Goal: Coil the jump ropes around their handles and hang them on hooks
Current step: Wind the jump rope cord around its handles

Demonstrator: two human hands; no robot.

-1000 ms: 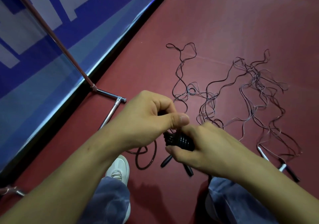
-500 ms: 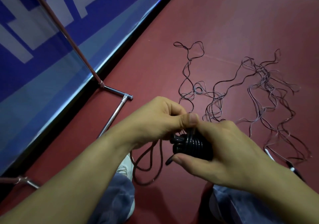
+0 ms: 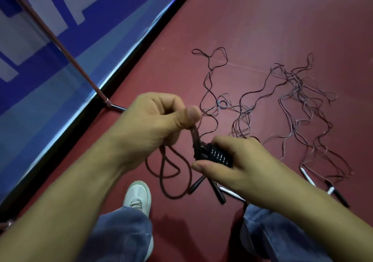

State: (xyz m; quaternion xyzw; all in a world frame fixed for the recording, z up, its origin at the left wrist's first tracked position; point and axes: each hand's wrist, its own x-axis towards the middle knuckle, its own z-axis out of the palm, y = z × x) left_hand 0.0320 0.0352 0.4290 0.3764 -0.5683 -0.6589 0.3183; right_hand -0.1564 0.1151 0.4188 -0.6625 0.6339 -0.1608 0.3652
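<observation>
Left hand (image 3: 155, 120) has lifted up & away from the coil since half a sec ago, drawing the rope (image 3: 195, 135) taut.

Left thumb & fingers pinch the rope; right hand (image 3: 238, 165) is clamped round the black coil (image 3: 217, 154) wound on the handles (image 3: 203, 183), held over the floor (image 3: 262, 29). Slack loop (image 3: 171, 173) hangs below. Risk: if the tension drops, wraps prob. spring loose; loop may knot, or snag the loose ropes (image 3: 292, 100) on the floor. No hooks in view.
</observation>
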